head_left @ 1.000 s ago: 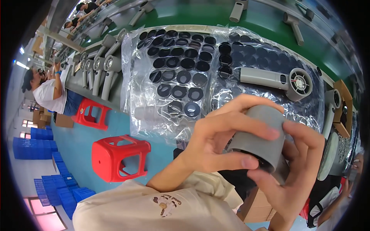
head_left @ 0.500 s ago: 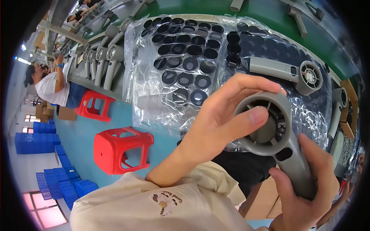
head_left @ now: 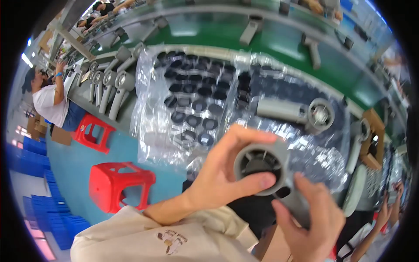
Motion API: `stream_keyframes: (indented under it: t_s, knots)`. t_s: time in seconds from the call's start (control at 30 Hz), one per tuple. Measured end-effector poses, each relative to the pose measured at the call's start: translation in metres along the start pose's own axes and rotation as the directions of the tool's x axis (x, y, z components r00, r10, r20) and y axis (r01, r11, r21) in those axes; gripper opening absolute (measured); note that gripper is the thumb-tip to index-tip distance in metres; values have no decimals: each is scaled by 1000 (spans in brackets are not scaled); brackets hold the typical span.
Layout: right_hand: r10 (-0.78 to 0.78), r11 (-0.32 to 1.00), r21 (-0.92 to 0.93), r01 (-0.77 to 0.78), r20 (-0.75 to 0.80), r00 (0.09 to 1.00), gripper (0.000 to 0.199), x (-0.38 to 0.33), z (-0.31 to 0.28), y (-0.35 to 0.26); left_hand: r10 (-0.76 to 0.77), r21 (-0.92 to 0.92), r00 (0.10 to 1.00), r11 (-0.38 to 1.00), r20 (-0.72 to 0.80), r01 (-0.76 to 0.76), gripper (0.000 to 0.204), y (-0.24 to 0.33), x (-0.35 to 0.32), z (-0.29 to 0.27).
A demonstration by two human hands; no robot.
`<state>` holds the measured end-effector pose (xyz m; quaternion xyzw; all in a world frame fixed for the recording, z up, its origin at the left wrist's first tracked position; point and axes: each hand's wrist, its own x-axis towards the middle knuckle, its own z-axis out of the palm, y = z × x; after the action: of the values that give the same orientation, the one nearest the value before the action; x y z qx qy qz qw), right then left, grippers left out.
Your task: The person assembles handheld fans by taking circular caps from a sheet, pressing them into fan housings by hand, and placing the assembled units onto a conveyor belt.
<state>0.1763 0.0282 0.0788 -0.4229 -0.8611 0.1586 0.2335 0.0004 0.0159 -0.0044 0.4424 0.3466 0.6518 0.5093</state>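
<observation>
Near the lower right of the scene, a person's left hand (head_left: 218,174) and right hand (head_left: 312,222) are both clamped on a grey plastic housing (head_left: 268,172), the left thumb pressed across its round open end and the right fingers wrapped around its handle. Beyond the hands, a clear plastic bag (head_left: 187,109) of black round caps lies on the workbench, with a second grey housing (head_left: 297,113) resting on crinkled plastic to the right. Farther off runs a green conveyor belt (head_left: 279,48). Two red stools (head_left: 120,185) stand on the blue floor at left, near stacked blue crates (head_left: 41,192).
</observation>
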Motion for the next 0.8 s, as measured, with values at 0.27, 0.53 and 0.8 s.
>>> stream_keyframes:
  t_s: [0.27, 0.53, 0.8]
  knots:
    - [-226, 973, 46, 228, -46, 973, 50, 11, 17, -6, 18, 168, 1000, 985, 25, -22, 44, 65, -6, -16]
    - [-432, 875, -317, 367, -164, 887, 41, 75, 20, 5, -21, 493, 960, 861, 281, -125, 40, 105, 75, -36]
    - [-46, 934, -353, -58, -281, 959, 42, 227, -27, 180, 38, 879, 961, 393, 275, -268, 38, 55, 189, -121]
